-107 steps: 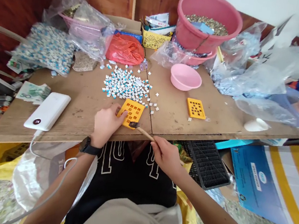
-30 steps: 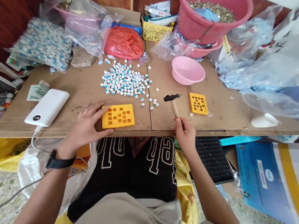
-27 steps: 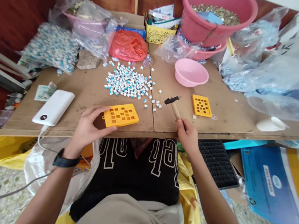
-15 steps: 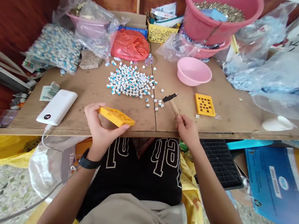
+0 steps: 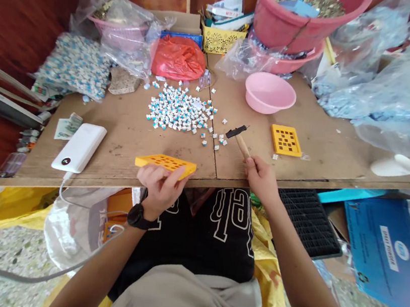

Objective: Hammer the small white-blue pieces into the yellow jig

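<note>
My left hand [image 5: 158, 183] grips a yellow plate with square holes [image 5: 165, 161], held tilted above the table's front edge. The fingers of my right hand [image 5: 260, 177] are closed on the wooden handle of a small hammer [image 5: 242, 145], whose dark head points up and left. Beyond my hands lies a pile of small white and blue pieces [image 5: 180, 110], with a few strays toward the hammer. A second yellow plate [image 5: 286, 140] lies flat on the table, right of the hammer, with one small piece [image 5: 275, 157] near its lower left corner.
A pink bowl [image 5: 270, 94] and a large pink tub [image 5: 306, 28] stand behind. A red bag [image 5: 179, 59], a bag of pieces [image 5: 76, 67] and a stone [image 5: 123, 81] are at the back left. A white power bank [image 5: 79, 148] lies left; a white cup [image 5: 394, 166] lies right.
My left hand has moved slightly right and turned, now holding the yellow plate from its near side with its holes more visible. The right hand and hammer have barely shifted in view.
</note>
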